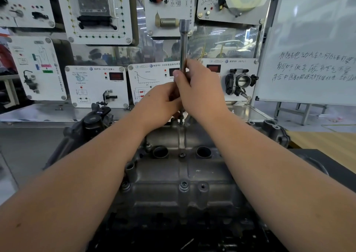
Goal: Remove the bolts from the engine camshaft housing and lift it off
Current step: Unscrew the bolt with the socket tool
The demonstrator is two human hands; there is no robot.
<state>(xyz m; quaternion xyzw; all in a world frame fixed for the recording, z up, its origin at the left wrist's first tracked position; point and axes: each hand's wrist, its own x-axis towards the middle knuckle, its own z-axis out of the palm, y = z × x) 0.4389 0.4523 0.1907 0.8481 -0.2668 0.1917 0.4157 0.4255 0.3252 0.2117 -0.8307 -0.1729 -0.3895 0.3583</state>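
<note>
The grey metal camshaft housing (pixel 165 173) lies on the engine in front of me, with two round bores on top. A long steel extension bar (pixel 184 44) stands upright over a bolt (pixel 181 120) at the housing's far edge. My right hand (pixel 200 90) grips the bar's shaft, thumb on its left side. Just below it, my left hand (pixel 159 103) holds the bar's lower part with curled fingers. A bolt head (pixel 184 184) sits in a boss at the near edge, and another (pixel 182 154) between the bores.
Behind the engine stands a display wall of white training panels (pixel 96 86) with sensors and a throttle body (pixel 240 80). A whiteboard (pixel 312 46) with handwriting leans at the right. A black engine part (pixel 96 119) sits at the left, a wooden tabletop (pixel 323 142) at the right.
</note>
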